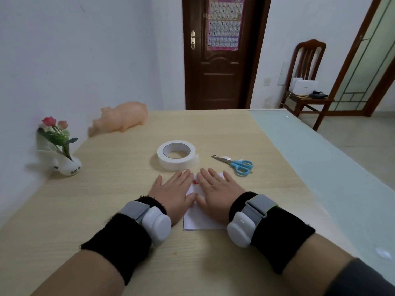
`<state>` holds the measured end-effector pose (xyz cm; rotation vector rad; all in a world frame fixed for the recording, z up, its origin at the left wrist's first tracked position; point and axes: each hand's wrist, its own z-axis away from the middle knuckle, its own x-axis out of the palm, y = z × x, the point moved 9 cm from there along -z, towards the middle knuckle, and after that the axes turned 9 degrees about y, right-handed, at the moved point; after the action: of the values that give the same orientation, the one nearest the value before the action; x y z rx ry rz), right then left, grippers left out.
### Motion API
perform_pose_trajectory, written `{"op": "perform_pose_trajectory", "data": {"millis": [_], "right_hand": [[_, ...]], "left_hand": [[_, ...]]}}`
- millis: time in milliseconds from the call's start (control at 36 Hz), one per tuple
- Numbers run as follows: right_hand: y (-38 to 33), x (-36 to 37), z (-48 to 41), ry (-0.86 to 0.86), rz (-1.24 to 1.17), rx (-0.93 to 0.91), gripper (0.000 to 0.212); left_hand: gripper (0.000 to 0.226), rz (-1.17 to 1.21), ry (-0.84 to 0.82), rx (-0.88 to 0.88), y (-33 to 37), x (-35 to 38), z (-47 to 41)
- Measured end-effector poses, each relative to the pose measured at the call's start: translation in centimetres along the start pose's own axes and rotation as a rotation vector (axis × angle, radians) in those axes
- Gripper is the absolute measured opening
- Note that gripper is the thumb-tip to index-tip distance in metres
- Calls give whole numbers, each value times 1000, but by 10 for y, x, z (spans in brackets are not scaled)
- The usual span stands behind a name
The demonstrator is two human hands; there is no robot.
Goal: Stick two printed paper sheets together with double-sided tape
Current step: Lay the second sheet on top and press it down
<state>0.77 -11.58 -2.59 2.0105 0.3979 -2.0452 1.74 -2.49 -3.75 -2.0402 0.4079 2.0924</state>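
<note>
Head view: left hand [174,192] and right hand [215,191] press flat, fingers straight and gripping nothing, on the printed paper sheets [199,221] on the table [128,189] (double-sided tape roll [176,154] just beyond). Uneven pressure could shift the sheets, bonding them skewed.

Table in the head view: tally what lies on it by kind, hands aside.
Double-sided tape roll: 1
Blue-handled scissors: 1
Small white scrap: 1
Printed paper: 1
Pink pig figure: 1
Flower vase: 1
Total: 6
</note>
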Motion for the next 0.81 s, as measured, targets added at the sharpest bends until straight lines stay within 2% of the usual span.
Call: {"op": "perform_pose_trajectory", "data": {"millis": [389, 611, 694, 806], "right_hand": [[42, 8, 14, -42, 38, 119, 70], [45, 4, 17, 16, 24, 149, 71], [41, -7, 25, 95, 24, 126, 66], [21, -19, 37, 147, -1, 15, 48]], "left_hand": [[60, 16, -7, 0, 1, -2, 2], [60, 16, -9, -6, 1, -1, 2], [60, 17, -4, -9, 0, -1, 2], [61, 16, -3, -21, 1, -1, 3]]}}
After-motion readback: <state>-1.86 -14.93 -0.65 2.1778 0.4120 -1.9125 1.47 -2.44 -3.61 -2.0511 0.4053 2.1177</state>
